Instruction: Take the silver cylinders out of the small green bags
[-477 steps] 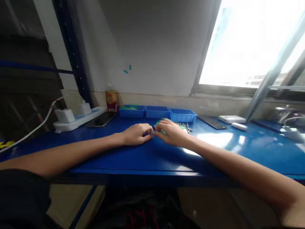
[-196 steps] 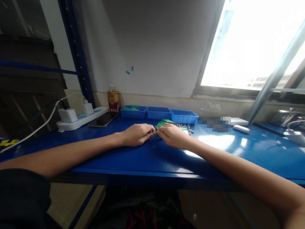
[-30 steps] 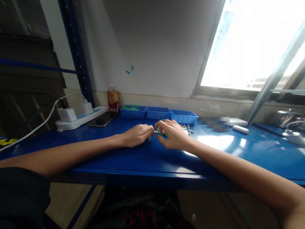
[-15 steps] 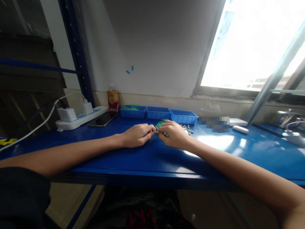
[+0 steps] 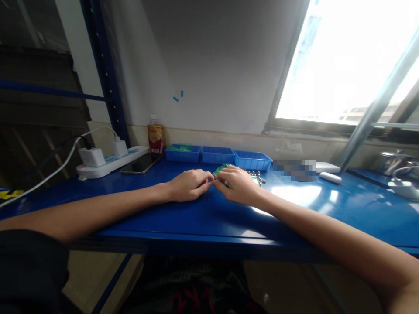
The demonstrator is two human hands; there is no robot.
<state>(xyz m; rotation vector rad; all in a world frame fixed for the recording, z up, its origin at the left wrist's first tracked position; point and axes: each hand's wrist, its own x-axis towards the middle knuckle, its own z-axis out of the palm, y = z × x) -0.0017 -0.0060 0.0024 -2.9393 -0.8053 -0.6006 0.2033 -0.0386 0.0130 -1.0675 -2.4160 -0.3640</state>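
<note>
Both my hands rest on the blue table (image 5: 203,218), fingertips meeting at its middle. My left hand (image 5: 188,185) is curled with its fingers pinched together. My right hand (image 5: 237,185) is curled too, and its fingers press on a small grey part held between the two hands, too small to name. Just behind my right hand lies a pile of green circuit boards (image 5: 224,169), and beside it several small metal parts (image 5: 257,175). Three blue trays (image 5: 218,155) stand in a row behind them.
A white power strip (image 5: 108,162) with chargers and a cable lies at the back left, a dark phone (image 5: 140,164) beside it, and a drink bottle (image 5: 155,137) by the wall. White devices (image 5: 329,168) lie at the right. A window fills the upper right.
One second ago my right hand's fingers were raised and spread over the boards. They have now closed down against my left fingertips. My left hand has stayed in place.
</note>
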